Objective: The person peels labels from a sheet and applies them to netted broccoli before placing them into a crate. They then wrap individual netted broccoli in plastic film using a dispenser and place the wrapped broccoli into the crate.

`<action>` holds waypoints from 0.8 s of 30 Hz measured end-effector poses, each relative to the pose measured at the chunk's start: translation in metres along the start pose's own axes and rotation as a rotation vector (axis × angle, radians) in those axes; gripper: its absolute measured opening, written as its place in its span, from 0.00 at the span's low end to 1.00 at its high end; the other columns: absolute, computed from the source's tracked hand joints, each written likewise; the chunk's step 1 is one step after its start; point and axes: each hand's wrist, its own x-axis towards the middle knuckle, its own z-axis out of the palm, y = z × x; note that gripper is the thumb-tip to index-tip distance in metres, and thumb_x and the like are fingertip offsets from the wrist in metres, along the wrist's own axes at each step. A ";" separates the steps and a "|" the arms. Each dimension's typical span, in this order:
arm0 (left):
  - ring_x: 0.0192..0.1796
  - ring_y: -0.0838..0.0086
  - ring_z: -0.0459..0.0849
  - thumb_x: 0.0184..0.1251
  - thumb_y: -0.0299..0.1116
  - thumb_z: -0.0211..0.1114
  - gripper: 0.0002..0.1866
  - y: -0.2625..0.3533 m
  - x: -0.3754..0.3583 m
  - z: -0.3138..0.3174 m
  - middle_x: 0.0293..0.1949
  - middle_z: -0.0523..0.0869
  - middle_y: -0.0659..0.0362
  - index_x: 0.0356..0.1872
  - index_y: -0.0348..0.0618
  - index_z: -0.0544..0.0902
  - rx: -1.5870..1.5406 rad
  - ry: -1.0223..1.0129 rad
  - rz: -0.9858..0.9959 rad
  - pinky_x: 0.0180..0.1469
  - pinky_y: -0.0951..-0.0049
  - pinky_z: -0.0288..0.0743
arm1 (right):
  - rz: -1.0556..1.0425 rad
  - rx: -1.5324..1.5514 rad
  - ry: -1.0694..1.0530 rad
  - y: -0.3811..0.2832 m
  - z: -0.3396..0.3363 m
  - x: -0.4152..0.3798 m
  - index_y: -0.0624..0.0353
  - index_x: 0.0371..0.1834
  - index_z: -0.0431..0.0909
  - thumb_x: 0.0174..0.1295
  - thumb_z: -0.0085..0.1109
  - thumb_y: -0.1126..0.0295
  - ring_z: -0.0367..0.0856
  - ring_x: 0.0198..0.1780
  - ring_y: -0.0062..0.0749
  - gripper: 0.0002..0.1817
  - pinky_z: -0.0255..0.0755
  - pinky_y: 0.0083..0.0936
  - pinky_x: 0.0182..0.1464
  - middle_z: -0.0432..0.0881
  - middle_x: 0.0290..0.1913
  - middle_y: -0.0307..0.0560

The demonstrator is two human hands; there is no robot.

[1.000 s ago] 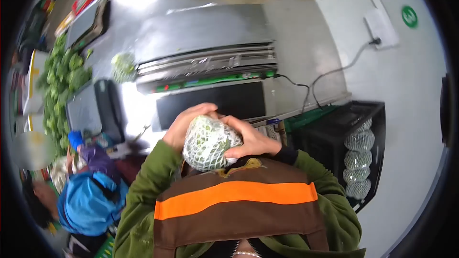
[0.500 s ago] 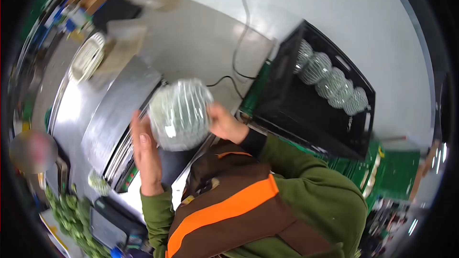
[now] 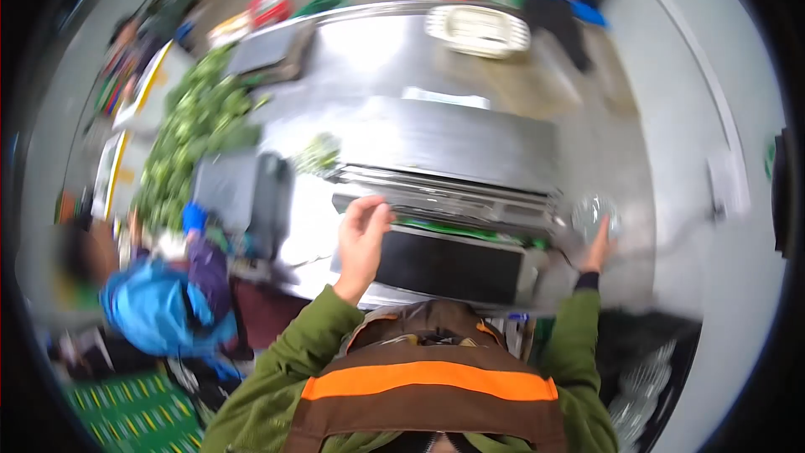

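My right hand [image 3: 598, 250] is stretched out to the right, with its fingers against a pale, roundish bundle in clear wrap [image 3: 594, 215]. Blur hides how far the fingers go round it. My left hand [image 3: 362, 243] is raised in front of the wrapping machine [image 3: 453, 201], fingers loosely curled and a little apart, nothing seen in them. Beyond it, a small wrapped green vegetable [image 3: 319, 155] lies on the steel table. The machine's dark flat plate [image 3: 449, 267] lies between my hands.
A co-worker in a blue vest [image 3: 168, 306] stands at left by a heap of green vegetables [image 3: 189, 143] and a grey bin [image 3: 226, 189]. A white basket [image 3: 478, 31] sits at the far edge. A black crate [image 3: 683, 327] with wrapped bundles [image 3: 644, 386] stands at lower right.
The view has turned left. My left hand has come away from the wrapped bundle, and my right hand has carried it out to the right.
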 end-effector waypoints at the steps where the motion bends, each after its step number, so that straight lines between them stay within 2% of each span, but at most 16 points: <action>1: 0.42 0.78 0.83 0.72 0.31 0.64 0.11 -0.006 0.005 -0.016 0.40 0.83 0.60 0.49 0.37 0.79 0.001 0.090 0.020 0.43 0.77 0.76 | -0.073 -0.242 0.186 0.048 -0.010 0.028 0.72 0.69 0.67 0.61 0.67 0.46 0.72 0.66 0.42 0.44 0.64 0.39 0.68 0.75 0.66 0.57; 2: 0.41 0.78 0.82 0.72 0.30 0.64 0.10 -0.010 0.009 -0.033 0.40 0.83 0.60 0.50 0.38 0.79 -0.002 0.185 -0.017 0.42 0.77 0.76 | -0.113 -0.309 0.087 0.028 -0.017 0.022 0.73 0.68 0.67 0.59 0.68 0.44 0.75 0.63 0.44 0.46 0.66 0.42 0.67 0.74 0.66 0.57; 4: 0.41 0.78 0.82 0.71 0.30 0.63 0.11 -0.034 0.031 -0.078 0.41 0.83 0.61 0.51 0.41 0.79 0.000 0.331 -0.046 0.42 0.77 0.76 | -0.189 -1.169 0.590 -0.023 0.012 -0.010 0.67 0.67 0.70 0.63 0.66 0.50 0.73 0.65 0.40 0.37 0.67 0.39 0.66 0.74 0.65 0.56; 5: 0.43 0.77 0.81 0.71 0.31 0.63 0.12 -0.051 0.045 -0.108 0.43 0.82 0.61 0.53 0.42 0.79 0.011 0.439 -0.094 0.43 0.75 0.76 | -0.206 -1.184 0.569 -0.040 0.029 -0.016 0.67 0.67 0.70 0.63 0.66 0.50 0.73 0.65 0.40 0.37 0.67 0.39 0.66 0.74 0.65 0.56; 7: 0.45 0.77 0.81 0.71 0.31 0.63 0.14 -0.090 0.076 -0.156 0.45 0.82 0.61 0.54 0.43 0.78 0.012 0.551 -0.156 0.45 0.74 0.76 | -0.678 -0.624 0.367 -0.060 0.062 -0.019 0.67 0.64 0.72 0.65 0.67 0.59 0.75 0.61 0.39 0.30 0.69 0.38 0.64 0.77 0.61 0.56; 9: 0.51 0.74 0.78 0.68 0.37 0.66 0.19 -0.120 0.112 -0.188 0.51 0.80 0.61 0.58 0.44 0.76 0.076 0.654 -0.282 0.47 0.71 0.75 | -0.659 -0.319 -0.046 -0.071 0.126 -0.022 0.67 0.61 0.73 0.66 0.65 0.69 0.78 0.57 0.35 0.23 0.72 0.32 0.61 0.78 0.58 0.53; 10: 0.51 0.74 0.78 0.68 0.37 0.66 0.19 -0.124 0.133 -0.193 0.51 0.80 0.61 0.58 0.44 0.76 0.070 0.649 -0.294 0.47 0.71 0.75 | -0.640 -0.313 -0.218 -0.094 0.176 -0.051 0.67 0.59 0.73 0.67 0.63 0.72 0.79 0.55 0.33 0.20 0.73 0.29 0.58 0.79 0.55 0.51; 12: 0.50 0.73 0.76 0.66 0.40 0.70 0.27 -0.134 0.169 -0.200 0.53 0.76 0.56 0.61 0.43 0.72 -0.068 0.744 -0.507 0.45 0.72 0.74 | -0.642 -0.313 -0.512 -0.126 0.265 -0.110 0.66 0.55 0.76 0.66 0.61 0.77 0.81 0.50 0.30 0.15 0.75 0.25 0.54 0.80 0.51 0.48; 13: 0.51 0.71 0.75 0.64 0.44 0.71 0.33 -0.137 0.186 -0.202 0.55 0.76 0.54 0.65 0.43 0.69 -0.160 0.722 -0.567 0.45 0.69 0.74 | -0.665 -0.315 -0.641 -0.131 0.298 -0.128 0.66 0.53 0.77 0.65 0.62 0.77 0.82 0.47 0.28 0.14 0.76 0.23 0.52 0.81 0.49 0.46; 14: 0.51 0.68 0.77 0.66 0.45 0.70 0.34 -0.157 0.204 -0.217 0.57 0.75 0.52 0.67 0.43 0.67 -0.229 0.656 -0.637 0.43 0.65 0.77 | -0.719 -0.378 -0.717 -0.137 0.326 -0.145 0.65 0.50 0.79 0.64 0.62 0.78 0.82 0.45 0.27 0.12 0.77 0.23 0.49 0.81 0.48 0.46; 16: 0.51 0.62 0.79 0.67 0.43 0.69 0.33 -0.130 0.215 -0.211 0.58 0.74 0.52 0.67 0.43 0.66 -0.489 0.349 -0.705 0.43 0.57 0.78 | -0.737 -0.395 -0.861 -0.134 0.372 -0.175 0.64 0.46 0.81 0.62 0.63 0.79 0.83 0.43 0.26 0.10 0.78 0.22 0.46 0.82 0.45 0.45; 17: 0.51 0.62 0.79 0.67 0.43 0.69 0.33 -0.137 0.220 -0.215 0.58 0.74 0.52 0.67 0.43 0.66 -0.498 0.358 -0.711 0.43 0.57 0.78 | -0.697 -0.350 -0.925 -0.128 0.391 -0.188 0.63 0.44 0.82 0.61 0.63 0.79 0.83 0.42 0.25 0.09 0.78 0.22 0.46 0.82 0.44 0.45; 19: 0.50 0.58 0.81 0.67 0.40 0.68 0.30 -0.153 0.226 -0.224 0.58 0.75 0.54 0.65 0.44 0.66 -0.631 0.298 -0.611 0.46 0.50 0.79 | -0.646 -0.354 -1.095 -0.113 0.420 -0.211 0.63 0.45 0.82 0.61 0.63 0.78 0.83 0.42 0.26 0.10 0.78 0.22 0.45 0.82 0.45 0.45; 20: 0.50 0.58 0.81 0.67 0.40 0.68 0.30 -0.155 0.224 -0.227 0.58 0.75 0.54 0.65 0.44 0.66 -0.633 0.303 -0.623 0.46 0.50 0.79 | -0.637 -0.364 -1.098 -0.109 0.431 -0.225 0.63 0.45 0.82 0.61 0.63 0.78 0.83 0.42 0.26 0.10 0.78 0.22 0.45 0.82 0.45 0.45; 22: 0.51 0.57 0.81 0.67 0.37 0.67 0.27 -0.154 0.221 -0.228 0.56 0.76 0.55 0.63 0.47 0.67 -0.634 0.319 -0.510 0.50 0.46 0.78 | -0.635 -0.312 -1.278 -0.107 0.449 -0.248 0.62 0.45 0.82 0.61 0.64 0.77 0.84 0.40 0.28 0.10 0.78 0.23 0.44 0.82 0.46 0.45; 24: 0.57 0.59 0.81 0.67 0.35 0.65 0.27 -0.134 0.218 -0.228 0.57 0.77 0.58 0.65 0.51 0.67 -0.641 0.206 -0.337 0.53 0.50 0.78 | -0.582 -0.300 -1.302 -0.104 0.460 -0.258 0.61 0.46 0.82 0.60 0.65 0.75 0.84 0.41 0.29 0.11 0.78 0.24 0.44 0.82 0.46 0.46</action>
